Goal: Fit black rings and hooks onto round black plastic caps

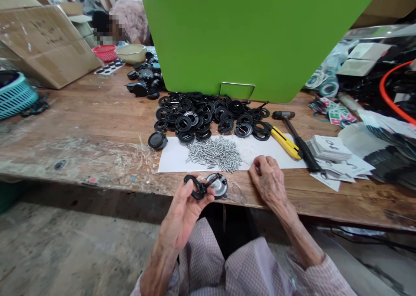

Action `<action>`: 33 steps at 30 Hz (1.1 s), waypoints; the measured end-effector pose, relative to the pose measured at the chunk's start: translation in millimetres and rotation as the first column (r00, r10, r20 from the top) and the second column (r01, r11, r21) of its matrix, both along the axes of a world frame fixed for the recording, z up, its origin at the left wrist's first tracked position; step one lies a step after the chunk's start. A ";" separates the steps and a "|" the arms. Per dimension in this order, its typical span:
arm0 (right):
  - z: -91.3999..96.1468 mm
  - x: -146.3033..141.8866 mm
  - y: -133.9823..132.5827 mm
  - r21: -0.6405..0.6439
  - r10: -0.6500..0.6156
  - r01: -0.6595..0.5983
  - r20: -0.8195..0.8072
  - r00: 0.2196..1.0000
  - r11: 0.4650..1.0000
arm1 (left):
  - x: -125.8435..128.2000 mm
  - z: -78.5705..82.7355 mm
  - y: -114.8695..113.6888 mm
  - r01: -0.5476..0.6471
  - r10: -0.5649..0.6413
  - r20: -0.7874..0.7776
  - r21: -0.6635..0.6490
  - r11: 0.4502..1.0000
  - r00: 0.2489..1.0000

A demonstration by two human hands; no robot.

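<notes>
My left hand (pixel 186 209) is closed around a black ring-shaped part (pixel 195 187) held above the table's front edge. Right beside it lies a round black-and-silver part (pixel 218 184) on the wood. My right hand (pixel 268 180) rests on the edge of a white sheet (pixel 175 157), fingers curled in a pinch next to a heap of small silver screws (pixel 214 153); what the fingers hold is too small to make out. Behind the screws lies a pile of black rings (pixel 208 114).
A yellow utility knife (pixel 286 142) and a black hammer (pixel 297 138) lie to the right. A green board (pixel 247 36) stands behind the pile. A teal basket (pixel 16 94), cardboard boxes (pixel 42 40), paper cards (pixel 331 151) and another person (pixel 126 21) sit around the wooden table (pixel 81 127).
</notes>
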State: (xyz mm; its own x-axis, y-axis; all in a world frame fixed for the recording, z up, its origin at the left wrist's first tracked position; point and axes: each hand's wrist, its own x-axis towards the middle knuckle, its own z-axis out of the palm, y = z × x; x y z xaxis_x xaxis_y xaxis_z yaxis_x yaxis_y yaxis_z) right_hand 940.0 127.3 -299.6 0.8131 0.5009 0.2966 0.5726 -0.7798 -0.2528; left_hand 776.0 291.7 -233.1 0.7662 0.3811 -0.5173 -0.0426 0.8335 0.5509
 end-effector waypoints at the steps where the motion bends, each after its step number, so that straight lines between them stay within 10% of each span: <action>1: -0.4 0.3 -1.2 0.016 0.005 -0.005 -0.006 1.000 1.000 | -0.1 -0.6 -1.1 0.000 -0.001 0.012 0.040 0.999 1.000; 6: 15.7 -6.8 -4.1 0.279 0.027 0.025 -0.182 0.983 0.960 | 1.6 -0.8 -3.9 -0.018 0.015 0.027 0.138 0.990 1.000; 11: 52.4 -39.2 12.4 0.624 0.292 0.253 -0.637 0.714 0.740 | 7.4 3.7 -5.9 0.015 -0.015 0.004 -0.007 1.000 1.000; 16: 60.2 -64.4 33.5 0.746 0.506 0.342 -0.648 0.569 0.572 | 13.5 8.3 -9.1 0.031 -0.028 0.044 -0.063 0.998 0.999; 33: 43.1 -71.1 45.1 0.771 0.457 0.342 -0.606 0.651 0.537 | 10.2 8.4 -10.5 0.052 -0.050 0.056 -0.027 0.998 0.997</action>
State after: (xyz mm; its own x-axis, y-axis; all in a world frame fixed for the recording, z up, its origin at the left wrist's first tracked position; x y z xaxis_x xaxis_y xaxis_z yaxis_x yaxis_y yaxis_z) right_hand 868.8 172.5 -256.4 0.9016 0.4297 -0.0491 -0.0649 0.0223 -0.9976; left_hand 786.2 281.2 -224.7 0.8121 0.3263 -0.4837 -0.0293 0.8508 0.5247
